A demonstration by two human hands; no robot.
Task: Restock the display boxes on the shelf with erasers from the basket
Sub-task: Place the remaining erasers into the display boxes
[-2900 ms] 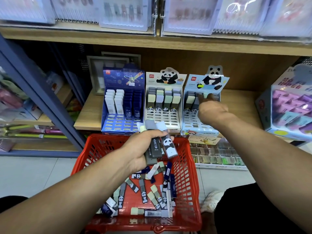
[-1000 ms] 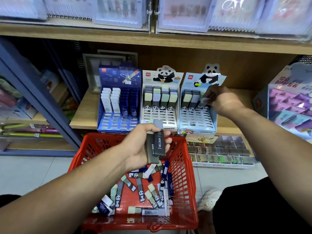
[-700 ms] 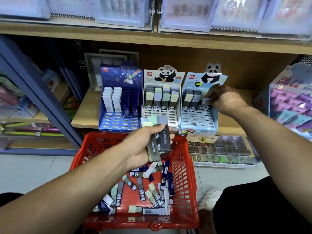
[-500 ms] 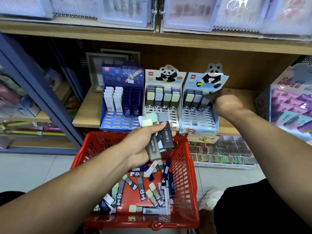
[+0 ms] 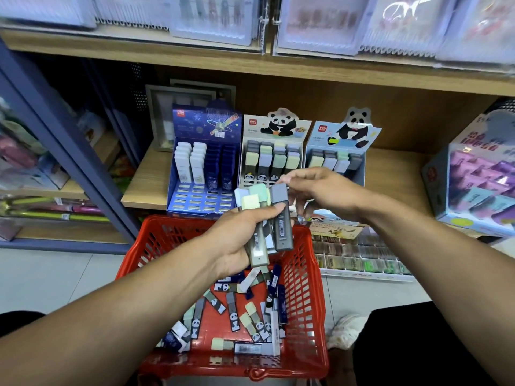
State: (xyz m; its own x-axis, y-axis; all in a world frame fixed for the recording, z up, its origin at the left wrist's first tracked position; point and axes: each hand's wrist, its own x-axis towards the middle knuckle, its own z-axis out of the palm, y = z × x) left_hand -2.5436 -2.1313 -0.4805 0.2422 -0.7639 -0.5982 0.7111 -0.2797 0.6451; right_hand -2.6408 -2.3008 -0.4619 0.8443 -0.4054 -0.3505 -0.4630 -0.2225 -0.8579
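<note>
A wooden shelf holds three display boxes side by side: a dark blue box, a white panda box in the middle, and a light blue panda box. A grey picture frame stands behind the dark blue box, and a big purple box sits at the right end. Below, a red basket rests on the pale tiled floor.

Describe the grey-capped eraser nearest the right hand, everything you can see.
The grey-capped eraser is a long, dark grey translucent plastic stick with small printed text down its body. It stands nearly upright, outermost in the fanned bundle that the left hand grips above the red basket. The right hand has fingertips at its cap; contact is unclear.
</note>
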